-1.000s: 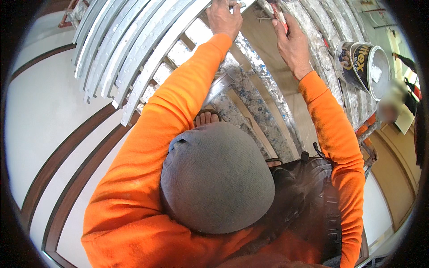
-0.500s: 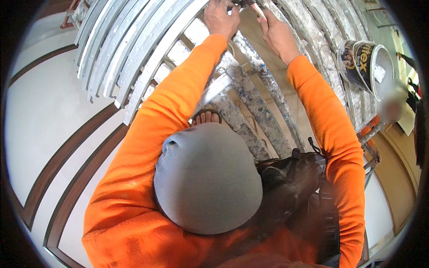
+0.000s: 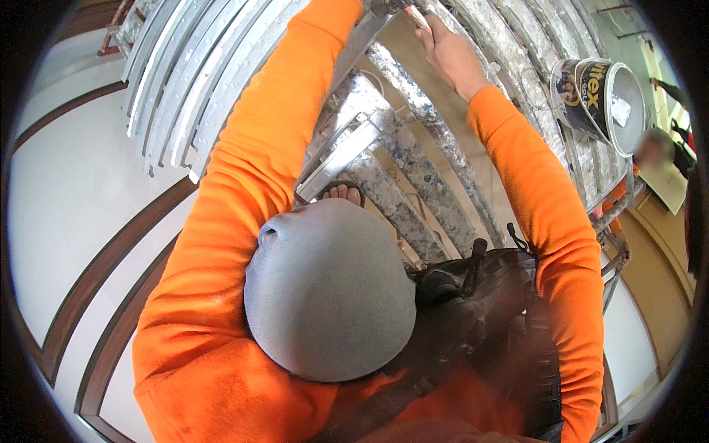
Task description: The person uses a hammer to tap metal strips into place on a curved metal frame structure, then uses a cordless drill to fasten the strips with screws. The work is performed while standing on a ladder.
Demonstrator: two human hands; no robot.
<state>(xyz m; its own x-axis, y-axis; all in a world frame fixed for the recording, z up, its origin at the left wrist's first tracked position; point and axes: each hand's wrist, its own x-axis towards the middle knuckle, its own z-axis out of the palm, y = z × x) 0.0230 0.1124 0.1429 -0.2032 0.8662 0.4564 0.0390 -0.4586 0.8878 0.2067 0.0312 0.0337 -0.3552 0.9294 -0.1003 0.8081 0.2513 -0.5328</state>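
Note:
My right hand [image 3: 453,59] is closed around the pale-and-red handle of a tool [image 3: 418,16] at the top of the view. The tool's grey head is cut off by the upper edge, so its kind does not show. My left arm [image 3: 255,125] reaches up past that same edge, and the left hand lies outside the picture. Beneath the tool, a grey metal channel [image 3: 360,43] slants down between my arms. A shorter shiny metal piece [image 3: 343,156] lies by my sandalled foot [image 3: 344,193].
Paint-spattered planks [image 3: 417,166] with gaps between them form the platform. Several long metal channels [image 3: 181,85] lie side by side at the left. A dark bucket with a white rim [image 3: 591,103] stands at the right. A black bag [image 3: 480,284] hangs at my side; another person [image 3: 656,151] is beyond.
My left hand has moved up out of view, its sleeve now at the top edge. The channel has shifted right, beneath the tool. My right hand has moved slightly left, still holding the tool.

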